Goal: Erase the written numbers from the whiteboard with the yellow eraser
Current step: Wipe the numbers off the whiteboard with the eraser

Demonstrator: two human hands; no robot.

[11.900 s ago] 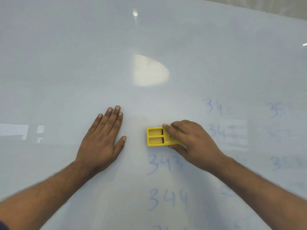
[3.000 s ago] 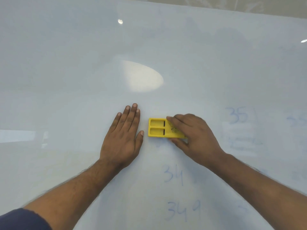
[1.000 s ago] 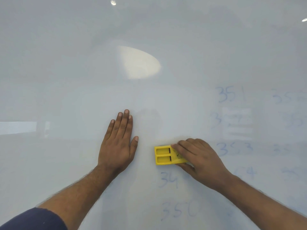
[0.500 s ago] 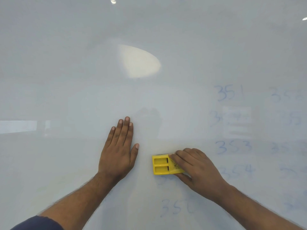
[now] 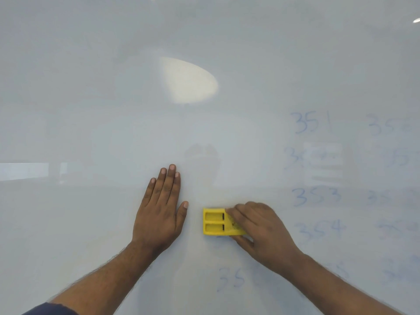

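- right hand (image 5: 263,230) grip clamped on the yellow eraser (image 5: 219,222), flat on the whiteboard (image 5: 91,110)
- left hand (image 5: 160,212) spread open, bracing
- faint 35 (image 5: 231,279) below could get missed if pressure's light

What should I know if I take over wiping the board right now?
Left hand: flat on the whiteboard, open, holding nothing.
Right hand: fingers pressing the yellow eraser against the board.
Done: the board's left side and the area above the eraser look clean.
Left: a faint 35 below the eraser, then the column to the right, 351, 353, 354, plus blurry numbers further right that I cannot read.
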